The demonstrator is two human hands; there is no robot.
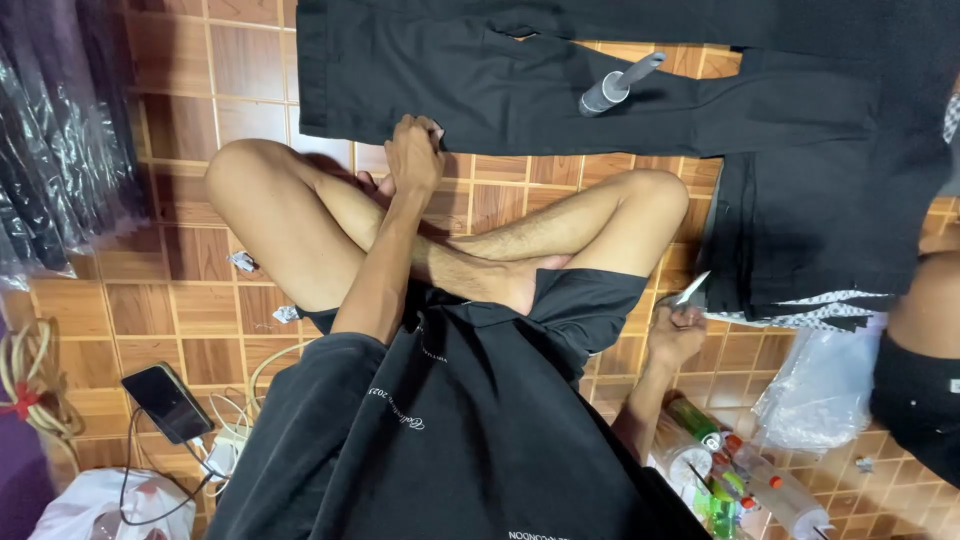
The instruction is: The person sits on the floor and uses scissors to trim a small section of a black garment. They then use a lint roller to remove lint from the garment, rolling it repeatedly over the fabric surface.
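- Black shirt (470, 440) fills the bottom of my view, with my crossed bare legs (470, 240) just beyond it on the wooden parquet floor (180, 290).
- My left hand (415, 155) reaches forward over the knees; its fingers (430, 130) are closed in a pinch on the near edge of the black trousers (480, 80).
- Those trousers lie flat on the floor ahead of me, long axis running left to right, so the cloth sits straight beyond the fingertips.
- My left hand is the nearer one to the trousers; a grey marker (615, 85) rests on the cloth, up and to the right of that hand, tilted.
- My right hand (675, 330) hangs low by my right knee, curled around a small pale blade-like tool (692, 288); I cannot tell exactly what it is.
- Around me: folded black clothes (810, 230) at right, a phone (167, 402) on a cable at left, bottles (740, 470) near my right elbow.
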